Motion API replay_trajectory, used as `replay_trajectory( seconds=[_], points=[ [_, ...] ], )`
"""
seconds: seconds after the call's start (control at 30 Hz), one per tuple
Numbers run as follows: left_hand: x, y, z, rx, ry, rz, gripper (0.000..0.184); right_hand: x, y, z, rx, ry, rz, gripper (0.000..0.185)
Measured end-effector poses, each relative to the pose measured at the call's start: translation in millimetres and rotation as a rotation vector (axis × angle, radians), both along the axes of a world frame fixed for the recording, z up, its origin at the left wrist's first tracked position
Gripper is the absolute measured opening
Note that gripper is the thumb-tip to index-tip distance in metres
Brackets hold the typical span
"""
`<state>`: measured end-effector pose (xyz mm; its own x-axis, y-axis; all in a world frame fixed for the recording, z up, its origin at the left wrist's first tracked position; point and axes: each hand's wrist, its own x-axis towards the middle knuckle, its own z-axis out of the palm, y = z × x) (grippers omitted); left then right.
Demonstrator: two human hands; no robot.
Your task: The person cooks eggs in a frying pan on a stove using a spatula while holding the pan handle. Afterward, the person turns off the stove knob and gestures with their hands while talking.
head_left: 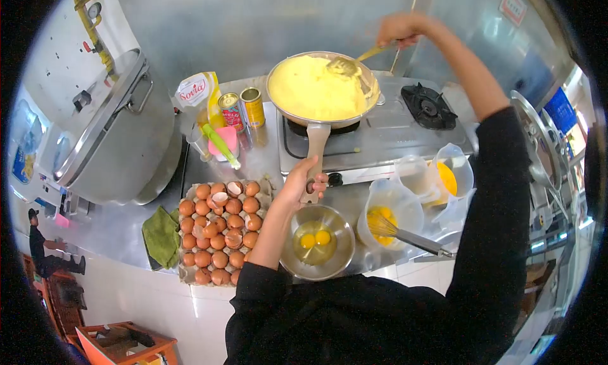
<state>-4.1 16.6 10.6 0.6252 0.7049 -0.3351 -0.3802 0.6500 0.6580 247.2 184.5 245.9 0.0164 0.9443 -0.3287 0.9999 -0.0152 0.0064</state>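
Note:
My left hand point(299, 184) is wrapped around the beige handle of a frying pan point(318, 140), which sits over the near burner of the stove. A thick, soft yellow mass point(316, 89) fills most of the pan. Above the pan's far right side, my right hand point(400, 30) grips a spatula point(369, 53); its blade rests at the top of the yellow mass. Just below my left hand stands a metal bowl point(347, 251) with two egg yolks point(315, 239) in clear egg white.
An egg tray point(183, 273) with brown eggs and broken shells lies left, beside a green cloth point(161, 238). Behind are two cans point(253, 108), a Sovia pouch point(201, 92) and a large pot point(120, 137). Plastic jugs point(405, 203), one with a whisk point(415, 240), stand right. A person point(47, 244) is far left.

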Motion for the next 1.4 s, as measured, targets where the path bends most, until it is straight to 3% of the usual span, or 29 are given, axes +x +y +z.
replay_trajectory(
  seconds=[0.13,0.23,0.3,0.37,0.43,0.57,0.63,0.7,0.77,0.83,0.93,1.13,1.27,1.4],
  points=[
    [-0.6,-0.7,4.2,-0.02,-0.005,-0.014,0.018,10.4,-69.2,22.5,0.086,-0.215,0.236,0.02],
    [-0.4,-1.2,5.2,-0.037,0.007,-0.011,0.018,9.9,-104.6,-4.3,0.107,-0.086,0.451,0.026],
    [-0.7,-0.9,3.2,-0.019,0.002,-0.02,0.018,-15.4,-132.7,-18.4,0.032,-0.09,0.371,0.025],
    [-0.9,0.3,3.6,-0.008,-0.001,-0.021,0.018,-38.3,-152.3,-38.3,0.14,-0.052,0.358,0.024],
    [-0.8,-1.4,4.2,-0.011,-0.002,-0.016,0.018,-50.8,-143.0,-72.8,0.202,-0.158,0.429,0.022],
    [-0.6,-2.2,1.4,-0.017,-0.011,-0.001,0.018,-70.8,-86.3,-135.6,0.417,-0.067,0.455,0.018],
    [-0.7,-1.3,-1.6,-0.027,-0.025,-0.003,0.019,-57.5,-26.4,-136.2,0.323,-0.127,0.496,0.019],
    [1.0,-4.2,3.8,-0.054,-0.015,0.03,0.018,-16.8,30.1,-122.6,0.095,0.405,0.514,0.021],
    [1.5,-6.2,6.3,-0.071,-0.003,0.04,0.018,-28.8,-15.3,-45.4,0.039,0.243,0.055,0.022],
    [1.8,-4.5,6.8,-0.072,0.005,0.034,0.018,-28.8,-40.0,-16.3,0.068,-0.037,0.252,0.026],
    [-0.2,0.9,0.1,-0.061,-0.017,-0.016,0.018,-29.2,-96.6,4.8,0.18,-0.119,0.493,0.024],
    [1.8,-4.3,10.2,-0.06,0.017,0.029,0.018,-65.7,-152.3,-24.3,0.162,-0.233,0.441,0.015],
    [1.5,-4.9,10.2,-0.041,0.015,0.019,0.018,-97.2,-145.0,-64.3,0.337,-0.09,0.67,0.014],
    [2.1,-4.2,6.3,-0.035,0.007,0.019,0.018,-122.8,-91.6,-122.2,0.475,-0.104,0.611,0.016]
  ],
)
